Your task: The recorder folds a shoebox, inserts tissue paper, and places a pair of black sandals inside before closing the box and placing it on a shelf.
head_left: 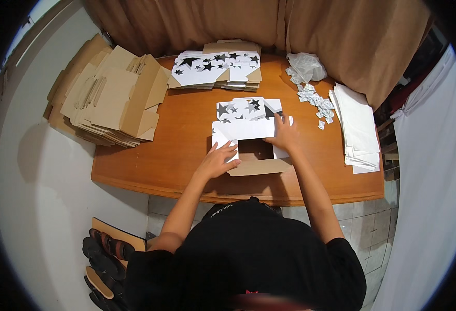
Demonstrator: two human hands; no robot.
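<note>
A partly folded cardboard box (255, 128), white with black and grey stars outside and brown inside, lies on the wooden table in front of me. Its opening faces me, and a brown flap (261, 167) juts toward the near edge. My left hand (218, 160) rests on the white left side flap with its fingers spread. At the right end of the white panel, my right hand (285, 136) has its thumb on the near side and its fingers over the far side, gripping the box. Part of the right side flap is hidden behind that hand.
Flat brown cardboard pieces (108, 98) are stacked at the left. Star-printed box blanks (197, 75) lie at the back. On the right are small white sachets (318, 102), a clear plastic bag (307, 67) and white paper sheets (357, 127). Sandals (103, 259) stand at lower left.
</note>
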